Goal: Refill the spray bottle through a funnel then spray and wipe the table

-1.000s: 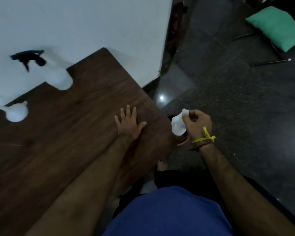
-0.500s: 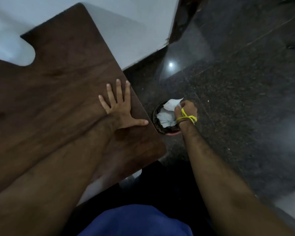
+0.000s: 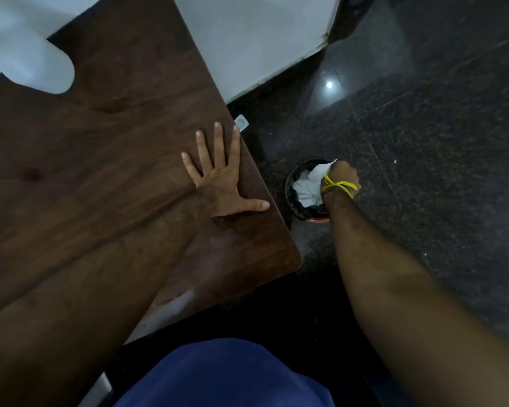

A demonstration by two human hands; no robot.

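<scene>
While lying flat with fingers spread wide, left hand (image 3: 222, 183) pressing the wooden table (image 3: 100, 148) near its edge. Right hand (image 3: 342, 179) curled round white tissue (image 3: 307, 186), down in the small bin (image 3: 294, 201) on the floor.

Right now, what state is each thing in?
left hand: flat on the table, fingers spread.
right hand: grip on white tissue, over the bin.
bin: on the floor, holding crumpled white tissue.
white container: standing on the table.
</scene>
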